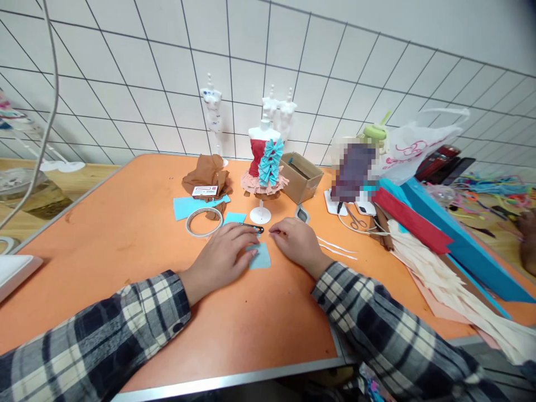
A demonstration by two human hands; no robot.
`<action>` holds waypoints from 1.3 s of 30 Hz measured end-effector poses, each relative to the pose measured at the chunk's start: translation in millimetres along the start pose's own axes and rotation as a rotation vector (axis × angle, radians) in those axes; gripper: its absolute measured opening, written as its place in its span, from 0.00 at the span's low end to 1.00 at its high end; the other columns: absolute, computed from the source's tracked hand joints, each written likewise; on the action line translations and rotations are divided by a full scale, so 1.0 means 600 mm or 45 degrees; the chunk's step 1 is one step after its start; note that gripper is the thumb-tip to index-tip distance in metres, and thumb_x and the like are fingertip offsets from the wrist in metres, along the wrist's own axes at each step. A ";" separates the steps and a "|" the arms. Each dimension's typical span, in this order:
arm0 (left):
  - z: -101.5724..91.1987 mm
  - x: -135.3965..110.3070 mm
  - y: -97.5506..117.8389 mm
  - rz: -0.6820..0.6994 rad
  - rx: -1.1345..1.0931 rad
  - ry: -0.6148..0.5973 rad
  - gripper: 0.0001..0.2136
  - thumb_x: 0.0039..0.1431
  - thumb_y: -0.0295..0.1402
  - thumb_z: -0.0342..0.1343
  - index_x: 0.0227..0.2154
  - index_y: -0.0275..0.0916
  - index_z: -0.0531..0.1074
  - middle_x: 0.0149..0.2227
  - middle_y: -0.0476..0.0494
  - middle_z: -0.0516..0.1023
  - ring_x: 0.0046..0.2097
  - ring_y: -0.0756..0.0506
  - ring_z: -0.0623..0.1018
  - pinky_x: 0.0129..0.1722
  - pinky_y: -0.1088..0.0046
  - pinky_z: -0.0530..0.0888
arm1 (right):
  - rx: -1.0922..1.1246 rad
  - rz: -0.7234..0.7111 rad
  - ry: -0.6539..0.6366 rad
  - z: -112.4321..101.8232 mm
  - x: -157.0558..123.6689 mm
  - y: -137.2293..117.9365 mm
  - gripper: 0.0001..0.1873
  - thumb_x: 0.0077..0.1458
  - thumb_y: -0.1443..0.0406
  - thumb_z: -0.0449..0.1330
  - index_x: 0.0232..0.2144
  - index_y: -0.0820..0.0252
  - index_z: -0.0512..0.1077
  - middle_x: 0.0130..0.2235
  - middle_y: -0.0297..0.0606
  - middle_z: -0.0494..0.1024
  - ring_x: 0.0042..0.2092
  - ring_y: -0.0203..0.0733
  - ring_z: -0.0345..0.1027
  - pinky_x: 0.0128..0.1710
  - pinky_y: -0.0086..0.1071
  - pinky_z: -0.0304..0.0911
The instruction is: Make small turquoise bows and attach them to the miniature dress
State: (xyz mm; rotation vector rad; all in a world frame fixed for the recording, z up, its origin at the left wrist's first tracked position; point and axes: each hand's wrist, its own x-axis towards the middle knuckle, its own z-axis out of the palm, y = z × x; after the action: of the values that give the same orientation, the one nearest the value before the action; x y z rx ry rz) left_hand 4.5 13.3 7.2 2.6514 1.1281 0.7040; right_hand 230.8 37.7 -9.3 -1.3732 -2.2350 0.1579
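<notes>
My left hand point(228, 250) rests low over the orange table, its thumb and fingertips holding down a small light-blue paper piece point(262, 258). The left part of that piece is hidden under the fingers. Just right of it, my right hand point(296, 241) is closed, thumb and forefinger pressed together; whatever is between them is too small to make out. A black-handled tool point(254, 228) lies partly behind my left fingers. Behind both hands stands a small white mannequin point(260, 215) in a red bodice with light-blue pleated bows point(271, 162) and a pink ruffled skirt point(251, 184).
A tape roll point(188, 225), brown fabric point(205, 173) and blue paper point(182, 208) lie left. Right are a cardboard box point(307, 184), thin white strips point(338, 251), scissors point(357, 223), a blurred-out upright device, red paper point(412, 220) and cream strips point(431, 273). More mannequins point(211, 103) stand behind.
</notes>
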 end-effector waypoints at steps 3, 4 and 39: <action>0.005 0.011 -0.014 -0.039 -0.006 -0.019 0.10 0.64 0.33 0.49 0.45 0.42 0.71 0.54 0.40 0.74 0.56 0.38 0.69 0.55 0.53 0.67 | -0.118 -0.045 -0.028 0.012 0.028 -0.006 0.10 0.62 0.64 0.55 0.38 0.57 0.77 0.39 0.39 0.78 0.44 0.43 0.69 0.43 0.33 0.59; 0.006 0.012 -0.019 -0.036 -0.018 -0.031 0.10 0.64 0.33 0.49 0.46 0.41 0.71 0.55 0.40 0.73 0.57 0.38 0.69 0.56 0.53 0.67 | -0.147 -0.051 -0.045 0.014 0.034 -0.007 0.10 0.62 0.64 0.54 0.39 0.57 0.76 0.39 0.39 0.78 0.44 0.43 0.69 0.42 0.33 0.58; 0.014 0.019 -0.035 -0.080 -0.088 -0.218 0.11 0.65 0.35 0.46 0.47 0.41 0.68 0.45 0.42 0.77 0.44 0.42 0.77 0.41 0.65 0.73 | -0.244 -0.124 -0.182 0.002 0.023 0.001 0.14 0.64 0.63 0.52 0.44 0.50 0.77 0.42 0.36 0.79 0.42 0.42 0.70 0.37 0.33 0.57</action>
State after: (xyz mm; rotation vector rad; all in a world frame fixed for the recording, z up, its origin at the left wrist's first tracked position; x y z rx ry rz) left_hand 2.1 36.1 -3.0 2.5505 1.1133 0.4848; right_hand 225.5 50.0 -5.6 -1.3847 -2.4849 0.0083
